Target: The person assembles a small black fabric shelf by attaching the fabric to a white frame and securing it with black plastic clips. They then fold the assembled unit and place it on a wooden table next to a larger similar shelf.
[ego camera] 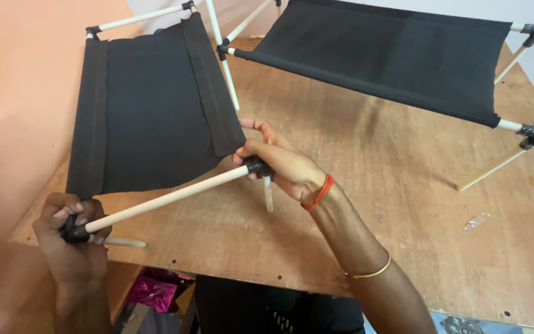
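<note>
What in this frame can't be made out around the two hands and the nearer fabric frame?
Head view only:
- Black corner joint under the left hand: wrapped by the fingers, its shape is hidden.
- Black joint at the right hand: mostly covered by the fingers.
- Near edge of the black fabric panel: whether it is sleeved onto the white rod is unclear.
- Second frame: cut off by the top and right edges.

Two black-fabric frames (149,105) (397,52), two hands (72,232) (279,164), one wooden table (366,204), and perhaps one clear scrap (477,220).
</note>
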